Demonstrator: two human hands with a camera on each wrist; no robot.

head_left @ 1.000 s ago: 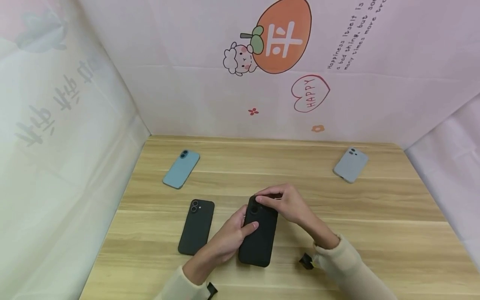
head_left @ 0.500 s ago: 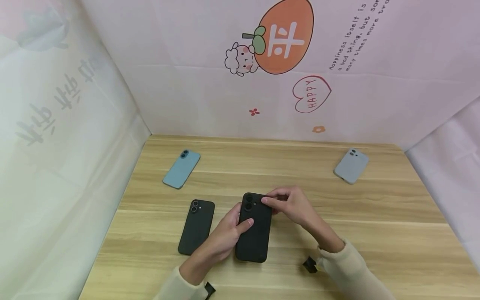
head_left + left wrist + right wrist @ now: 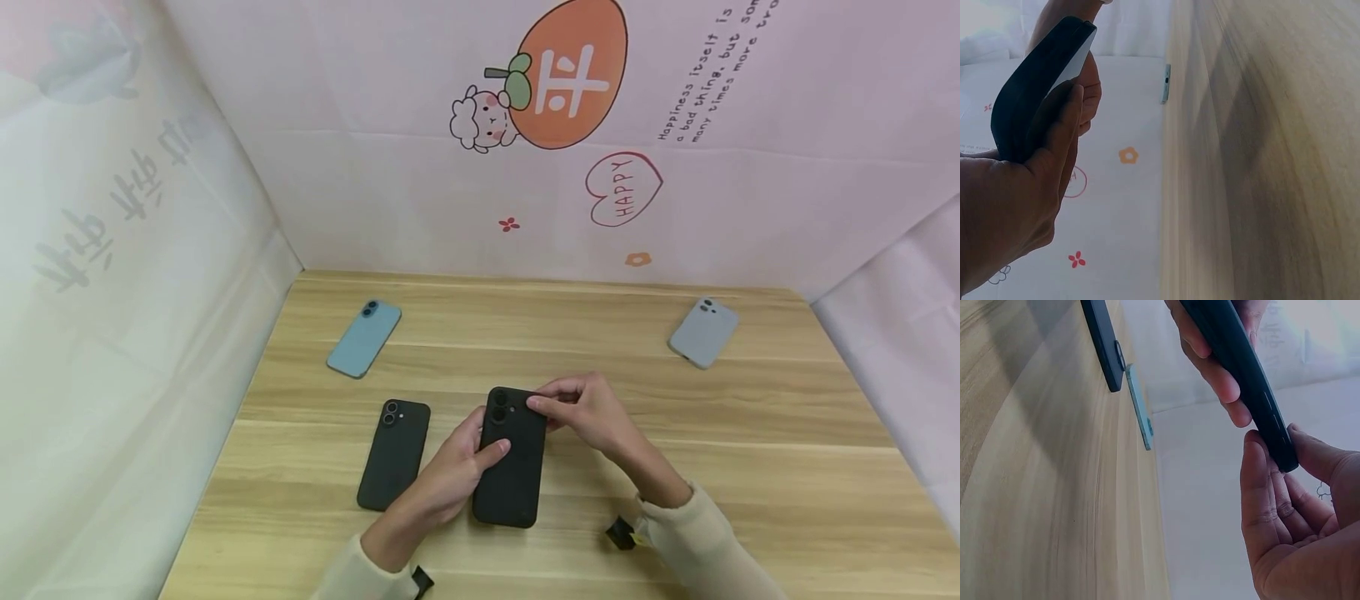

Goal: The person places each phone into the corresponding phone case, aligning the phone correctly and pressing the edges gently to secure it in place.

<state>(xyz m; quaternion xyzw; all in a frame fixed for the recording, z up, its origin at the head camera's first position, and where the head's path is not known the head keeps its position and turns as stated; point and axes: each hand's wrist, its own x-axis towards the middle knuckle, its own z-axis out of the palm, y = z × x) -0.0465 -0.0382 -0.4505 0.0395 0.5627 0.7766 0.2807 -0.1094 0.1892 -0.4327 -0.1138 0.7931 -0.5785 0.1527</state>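
Observation:
A black phone (image 3: pixel 513 483), its back with the camera lenses facing up, is held above the table in the head view. My left hand (image 3: pixel 457 475) grips it by the left side, thumb across the back and fingers underneath. At its upper right corner, my right hand (image 3: pixel 588 412) pinches the edge between thumb and fingers. From the left wrist, the same phone (image 3: pixel 1032 87) appears edge-on, with a pale glossy strip of its underside showing. The right wrist view shows my right thumb and fingers at one end of the phone (image 3: pixel 1241 369).
Another black phone (image 3: pixel 395 458) lies on the wooden table (image 3: pixel 600 333), left of my left hand. A blue phone (image 3: pixel 365 340) lies at the back left, and a pale grey one (image 3: pixel 703 333) at the back right. White printed cloth (image 3: pixel 390 192) walls the table's back and sides.
My right thumb and fingers have gone from the phone's top edge beside the lenses to its upper right corner. The phone has shifted slightly left and turned more upright in the view.

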